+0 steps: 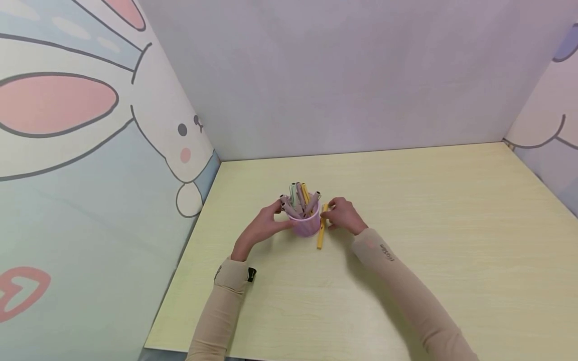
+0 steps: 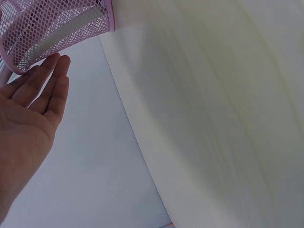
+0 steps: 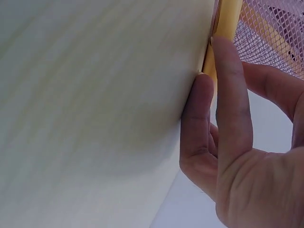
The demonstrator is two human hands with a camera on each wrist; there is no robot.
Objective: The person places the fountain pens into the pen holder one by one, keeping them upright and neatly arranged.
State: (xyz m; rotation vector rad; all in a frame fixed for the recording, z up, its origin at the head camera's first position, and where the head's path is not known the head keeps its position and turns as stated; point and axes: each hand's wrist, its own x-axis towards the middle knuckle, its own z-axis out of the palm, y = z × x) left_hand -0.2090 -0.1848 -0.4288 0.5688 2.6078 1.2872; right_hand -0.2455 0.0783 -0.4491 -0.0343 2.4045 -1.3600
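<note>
A pink mesh pen holder (image 1: 307, 226) stands upright on the table, filled with several pens (image 1: 300, 199) in mauve, yellow and pale green. My left hand (image 1: 264, 224) holds it from the left, thumb at the front and fingers at the far side. In the left wrist view, fingertips touch the mesh (image 2: 57, 28). Just right of the holder lies a yellow pen (image 1: 320, 239). My right hand (image 1: 345, 215) pinches this pen near its middle. The right wrist view shows the thumb and fingers against the yellow pen (image 3: 229, 19), with the mesh beside it.
The pale wooden table (image 1: 429, 225) meets a plain wall (image 1: 352, 75) at the back. A wall painted with a rabbit (image 1: 90, 200) runs along the left edge. A small black object (image 1: 252, 274) shows beside the left sleeve's cuff.
</note>
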